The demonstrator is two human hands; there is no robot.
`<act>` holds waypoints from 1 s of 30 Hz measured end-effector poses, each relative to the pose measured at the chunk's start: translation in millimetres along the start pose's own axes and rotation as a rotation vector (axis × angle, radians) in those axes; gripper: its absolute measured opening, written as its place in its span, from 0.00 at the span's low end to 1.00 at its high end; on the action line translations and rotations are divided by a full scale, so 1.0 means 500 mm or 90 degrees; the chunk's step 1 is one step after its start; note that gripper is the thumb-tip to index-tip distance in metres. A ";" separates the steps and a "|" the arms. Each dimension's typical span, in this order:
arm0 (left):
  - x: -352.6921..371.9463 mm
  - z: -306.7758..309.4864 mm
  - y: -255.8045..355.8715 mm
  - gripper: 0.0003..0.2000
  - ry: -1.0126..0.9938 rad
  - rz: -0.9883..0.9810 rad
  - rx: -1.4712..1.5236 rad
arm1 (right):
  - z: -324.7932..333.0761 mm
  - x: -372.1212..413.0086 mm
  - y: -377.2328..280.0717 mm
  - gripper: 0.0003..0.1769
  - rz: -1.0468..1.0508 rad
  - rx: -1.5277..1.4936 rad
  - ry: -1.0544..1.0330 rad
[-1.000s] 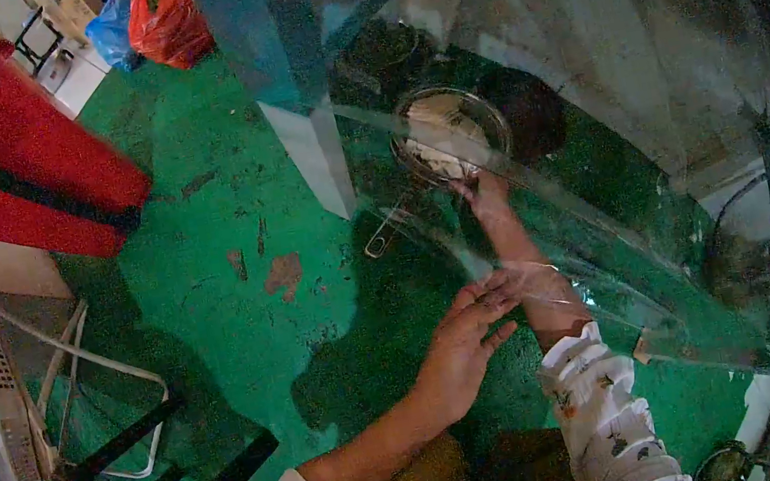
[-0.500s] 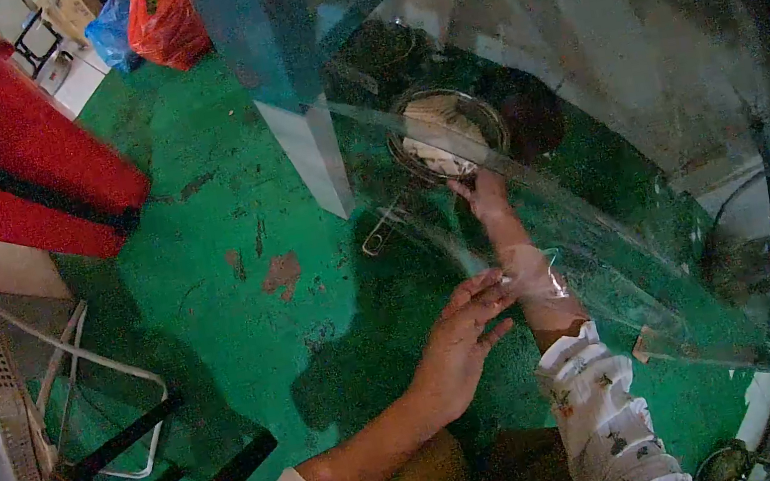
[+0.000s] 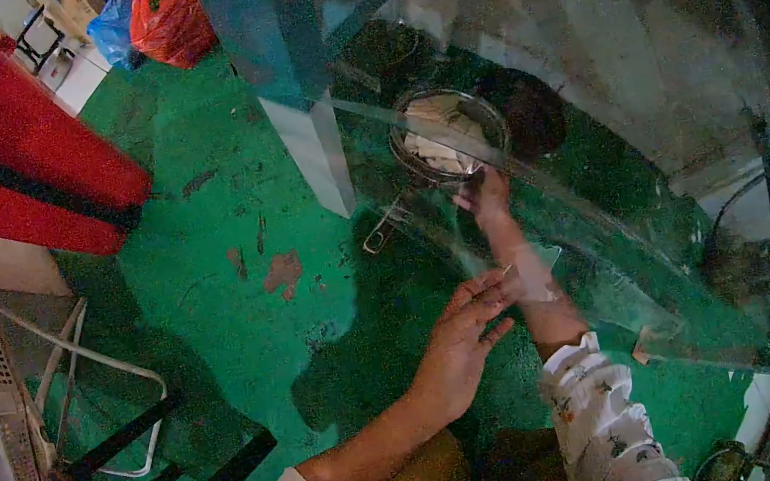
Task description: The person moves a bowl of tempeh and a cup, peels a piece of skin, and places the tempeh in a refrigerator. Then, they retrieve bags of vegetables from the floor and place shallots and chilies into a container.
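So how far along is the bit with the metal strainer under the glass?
Done: the strainer already holds pale stuff.
In hand: the right hand, seen through the glass pane, reaches its near rim; I can't tell whether the grip has closed. The left hand is open beside the right forearm.
Left: the strainer isn't lifted, so probably most of it.

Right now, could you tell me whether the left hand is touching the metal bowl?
No, the left hand is spread open beside the right forearm, apart from the metal bowl by the right hand.
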State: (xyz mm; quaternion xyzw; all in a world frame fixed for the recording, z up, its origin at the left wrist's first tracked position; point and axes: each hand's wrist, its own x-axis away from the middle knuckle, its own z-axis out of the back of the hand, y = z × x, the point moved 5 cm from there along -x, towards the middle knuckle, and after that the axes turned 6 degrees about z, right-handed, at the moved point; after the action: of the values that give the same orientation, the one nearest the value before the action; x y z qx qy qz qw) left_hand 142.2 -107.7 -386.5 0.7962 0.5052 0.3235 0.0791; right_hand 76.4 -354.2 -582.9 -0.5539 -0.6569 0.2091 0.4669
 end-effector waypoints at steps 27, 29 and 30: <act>0.092 0.297 -0.297 0.25 0.183 -0.255 -0.682 | 0.448 0.688 -0.005 0.20 0.366 0.995 -0.514; 0.245 0.191 -0.286 0.25 0.239 -0.154 -0.732 | 0.454 0.785 -0.038 0.19 0.330 0.995 -0.565; 0.309 0.119 -0.252 0.26 0.259 -0.125 -0.736 | 0.423 0.826 -0.103 0.19 0.224 1.026 -0.607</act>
State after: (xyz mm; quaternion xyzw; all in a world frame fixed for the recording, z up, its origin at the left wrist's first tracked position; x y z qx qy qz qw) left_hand 125.9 96.6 -422.6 0.4964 0.3240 0.6814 0.4293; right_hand -109.2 63.1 -485.4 -0.0125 -0.3433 0.8703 0.3530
